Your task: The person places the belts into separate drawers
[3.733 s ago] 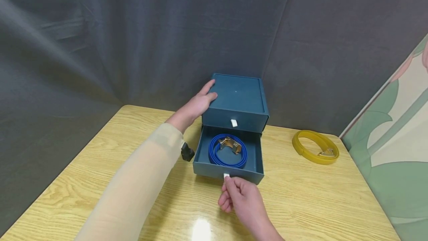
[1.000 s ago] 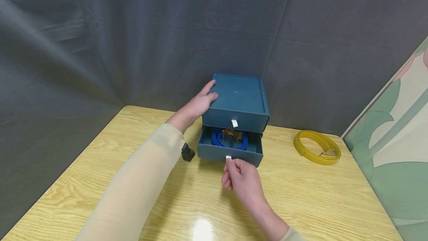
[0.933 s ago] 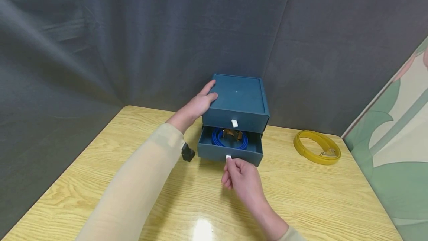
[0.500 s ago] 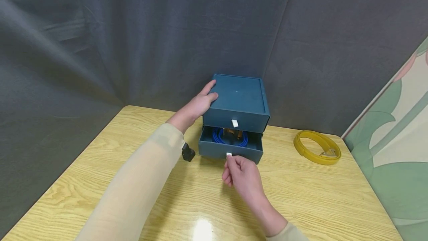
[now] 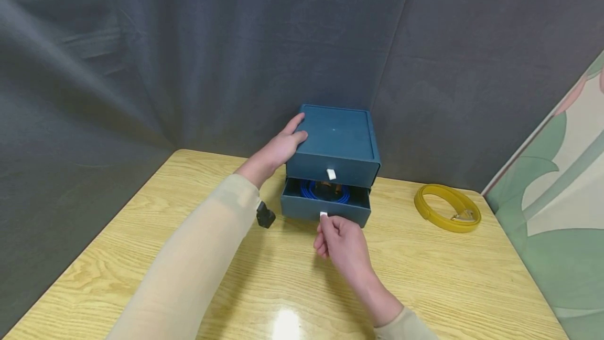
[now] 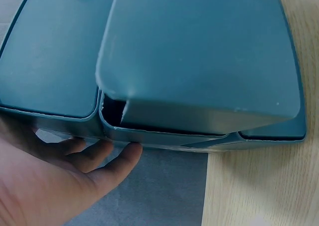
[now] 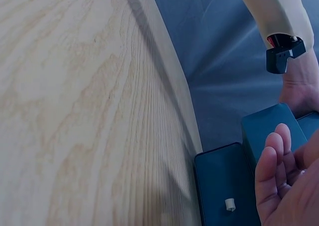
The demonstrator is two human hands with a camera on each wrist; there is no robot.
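Drawer (image 5: 324, 207) sits further in than before, right hand (image 5: 341, 241) pinching its tab (image 5: 323, 215); left hand (image 5: 279, 147) flat on box (image 5: 336, 135); belt (image 5: 325, 191) mostly hidden.

Staged recording booth: grey backdrop cloth (image 5: 189, 51), wooden table (image 5: 448, 277).

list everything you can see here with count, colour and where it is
box: 1, dark teal, back middle of the table
lower drawer: 1, dark teal, partly open
pull tabs: 2, white, one on each drawer front
blue belt: 1, coiled inside the lower drawer
yellow belt: 1, coiled on the table, right of the box
table: 1, light wood
curtain: dark grey, behind
left hand: on the box's left top edge
right hand: fingers pinch the lower tab
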